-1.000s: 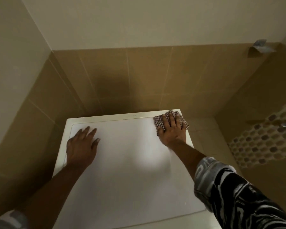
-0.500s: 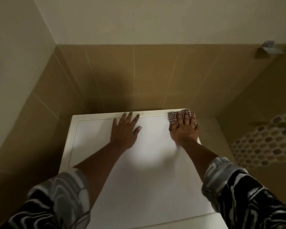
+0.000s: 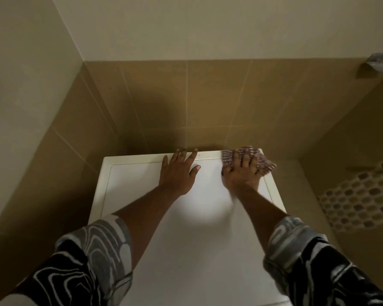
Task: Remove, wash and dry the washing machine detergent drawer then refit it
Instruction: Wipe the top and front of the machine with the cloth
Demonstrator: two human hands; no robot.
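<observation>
Fingers [image 3: 244, 160] all flat: our right hand [image 3: 241, 177] presses a checked cloth [image 3: 265, 166] on the washer top [image 3: 142, 195], left hand [image 3: 177, 175] empty. No detergent drawer in view; we'd guess light, stiff plastic, grabbed by its front.

Reaches forward with both arms, forearms bare and angled slightly toward each other. Lays the left hand [image 3: 178, 174] flat, palm down, fingers straight and slightly spread, thumb out to the right. Presses the right hand [image 3: 241, 176] palm down near it, fingers spread over a checked cloth [image 3: 265, 166], outline blurred.
</observation>
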